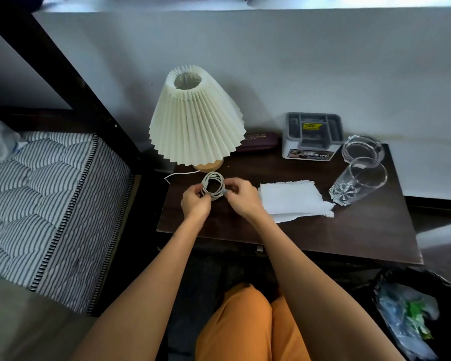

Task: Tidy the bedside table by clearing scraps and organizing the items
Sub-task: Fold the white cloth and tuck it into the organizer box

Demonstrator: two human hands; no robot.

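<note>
Both hands are up over the near-left part of the dark bedside table [349,230], and between them sits a coiled pale cable [213,185]: the left hand [195,204] pinches the coil's left side, the right hand [241,198] pinches its right side, fingers curled on the loops. Just right of the right hand lies a white paper napkin [292,198], flat, with a torn near edge. Farther right, a clear drinking glass [359,181] lies tipped on its side, and a glass ashtray [363,149] sits just behind it. At the far edge stand a pleated cream lamp [197,118], a dark case [258,142] and a grey organizer box [313,135]. A black bin [412,308] with scraps sits near right on the floor.
</note>
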